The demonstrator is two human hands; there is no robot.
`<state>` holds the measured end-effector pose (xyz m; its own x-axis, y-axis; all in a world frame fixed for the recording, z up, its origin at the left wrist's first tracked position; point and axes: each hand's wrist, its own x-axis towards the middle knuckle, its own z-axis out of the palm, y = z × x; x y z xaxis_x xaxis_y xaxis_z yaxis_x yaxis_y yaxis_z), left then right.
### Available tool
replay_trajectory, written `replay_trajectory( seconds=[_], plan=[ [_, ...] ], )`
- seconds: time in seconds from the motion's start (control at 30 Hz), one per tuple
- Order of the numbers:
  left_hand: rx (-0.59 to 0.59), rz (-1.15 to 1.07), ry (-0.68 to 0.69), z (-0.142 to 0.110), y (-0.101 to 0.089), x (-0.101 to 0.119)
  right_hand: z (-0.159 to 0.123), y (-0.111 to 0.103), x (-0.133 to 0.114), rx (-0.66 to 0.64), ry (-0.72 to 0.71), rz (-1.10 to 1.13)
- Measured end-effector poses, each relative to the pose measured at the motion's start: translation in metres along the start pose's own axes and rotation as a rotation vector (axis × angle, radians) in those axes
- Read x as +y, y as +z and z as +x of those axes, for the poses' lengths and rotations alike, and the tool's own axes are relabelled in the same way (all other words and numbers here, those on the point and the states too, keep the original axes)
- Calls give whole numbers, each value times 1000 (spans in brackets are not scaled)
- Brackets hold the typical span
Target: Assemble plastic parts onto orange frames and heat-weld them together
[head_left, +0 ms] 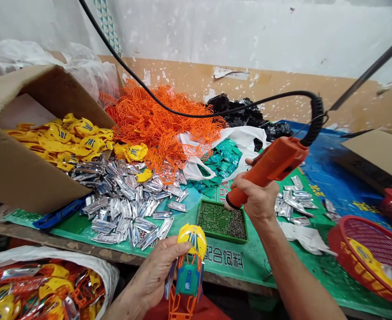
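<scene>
My left hand [162, 260] is closed round a partly built toy car body [188, 271], at the front edge of the table. The body has a yellow nose, a green middle piece, silver sides and an orange open frame. In my right hand [258, 195] is an orange electric screwdriver [269, 166], with a black cable at its upper end. Its lower end points down by a green screw tray [204, 233], and its tip is hidden. Small dark screws [238, 224] are heaped in the tray's right side.
Silver plates [126, 211] lie piled at left, near a cardboard box [26, 164] of yellow parts [86, 138]. Behind are orange frames [162, 115], green pieces [227, 155] and black parts [239, 111]. A red basket [346, 258] stands right; a white sack [109, 275] of assembled bodies sits front left. The black cable [196, 116] hangs across.
</scene>
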<state>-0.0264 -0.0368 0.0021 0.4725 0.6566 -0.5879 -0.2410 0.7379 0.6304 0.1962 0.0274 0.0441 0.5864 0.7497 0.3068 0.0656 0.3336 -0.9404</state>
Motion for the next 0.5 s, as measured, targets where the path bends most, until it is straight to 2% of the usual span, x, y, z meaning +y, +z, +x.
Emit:
replay_trajectory(
  seconds=[0.5],
  plan=[
    [-4, -19, -13, 0, 5, 0, 1, 0, 8, 13, -4, 22]
  ],
)
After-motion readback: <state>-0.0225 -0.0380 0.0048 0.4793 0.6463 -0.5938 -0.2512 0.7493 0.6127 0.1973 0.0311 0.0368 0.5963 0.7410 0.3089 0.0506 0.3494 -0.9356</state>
